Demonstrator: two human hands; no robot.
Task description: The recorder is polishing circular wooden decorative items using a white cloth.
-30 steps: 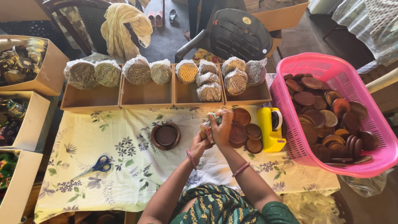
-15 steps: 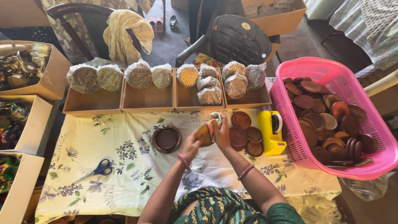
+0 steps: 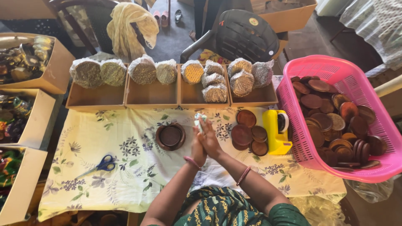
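Since a second ago the brown disc has gone from the fingers and both palms, left hand (image 3: 197, 147) against right hand (image 3: 210, 140), now press together around a small pale wrapped piece (image 3: 200, 120), just right of the dark clay bowl (image 3: 170, 136), so wrapping seems underway.

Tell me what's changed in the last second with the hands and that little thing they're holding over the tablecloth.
The left hand and right hand have closed together, palms nearly pressed, where before they were apart, working a brownish piece between the fingers. Only a small pale wrapped piece now shows above the fingers. The scissors, brown dish, yellow tape dispenser and pink basket stayed put.
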